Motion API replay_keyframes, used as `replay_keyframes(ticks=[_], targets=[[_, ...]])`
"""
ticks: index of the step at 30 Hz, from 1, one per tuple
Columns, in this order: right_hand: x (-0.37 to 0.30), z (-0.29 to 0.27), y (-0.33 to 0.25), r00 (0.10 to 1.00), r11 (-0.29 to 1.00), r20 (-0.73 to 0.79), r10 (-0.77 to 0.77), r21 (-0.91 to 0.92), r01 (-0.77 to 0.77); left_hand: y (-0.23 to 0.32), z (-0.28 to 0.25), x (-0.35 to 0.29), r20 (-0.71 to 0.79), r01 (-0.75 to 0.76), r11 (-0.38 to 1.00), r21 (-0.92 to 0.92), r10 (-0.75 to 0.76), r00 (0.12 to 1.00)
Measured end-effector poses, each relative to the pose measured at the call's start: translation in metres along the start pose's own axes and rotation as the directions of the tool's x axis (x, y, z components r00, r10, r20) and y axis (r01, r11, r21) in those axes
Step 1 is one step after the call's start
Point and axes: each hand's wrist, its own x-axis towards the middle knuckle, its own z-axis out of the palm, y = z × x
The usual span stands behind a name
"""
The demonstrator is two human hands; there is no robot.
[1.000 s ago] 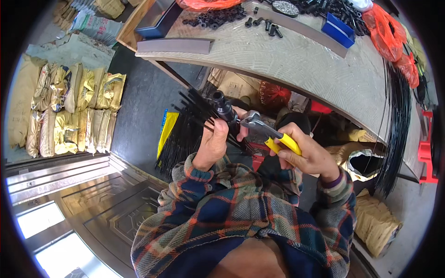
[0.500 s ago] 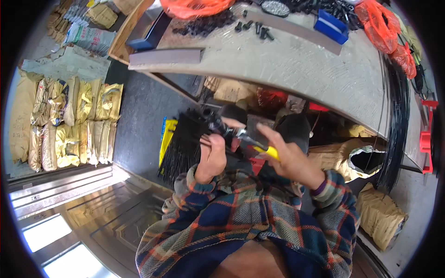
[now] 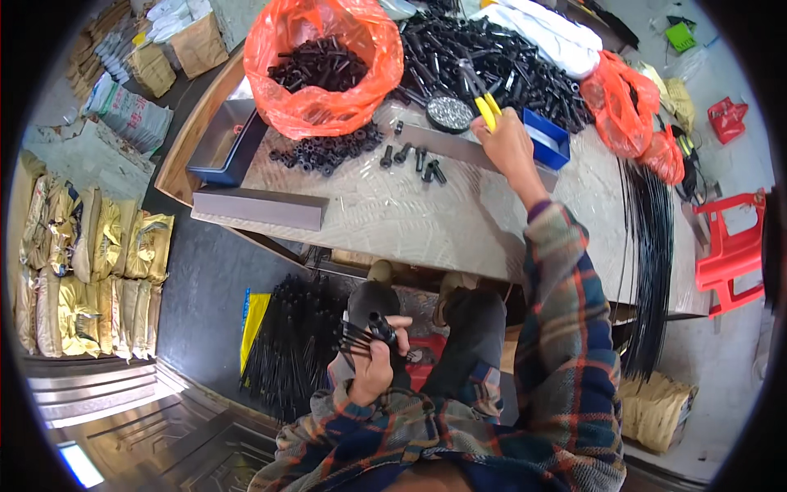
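Observation:
My left hand is closed around a black tubular fitting with several thin black rods beside it, held low over my lap. Out over the bench, my right hand grips yellow-handled pliers, their metal jaws pointing away from me. Just left of that hand sits a round black dish full of small silvery pieces. Beyond the pliers spreads a big heap of black tubular parts. A blue tray stands to the right of my right hand.
An orange bag of black parts and a dark blue bin occupy the bench's left. Small black rings and loose fittings lie near them. Long black strands hang off the right edge. A black rod bundle stands left of my legs.
My right hand has moved from beside the left hand out over the bench, carrying the pliers. The left hand stays over my lap with the fitting. My view has shifted toward the bench top.

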Motion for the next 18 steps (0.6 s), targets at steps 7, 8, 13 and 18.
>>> replay_keyframes(ticks=[7,8,13,18], targets=[[0.045,0.035,-0.017,0.966,0.896,0.189,-0.178,-0.374,0.238,-0.005,-0.015,0.009,0.026,0.038,0.999,-0.005,-0.038,0.999],[0.046,0.037,-0.018,0.964,0.894,0.199,-0.176,-0.377,0.241,-0.004,-0.015,0.011,0.036,0.045,0.999,-0.023,-0.044,0.998],[0.045,0.043,-0.017,0.957,0.902,0.211,-0.2,-0.341,0.264,-0.004,-0.021,0.014,0.041,0.068,0.997,-0.044,-0.066,0.997],[0.054,0.045,-0.015,0.971,0.925,0.171,-0.169,-0.313,0.216,-0.004,-0.022,0.019,0.077,0.089,0.986,-0.142,-0.079,0.994]])
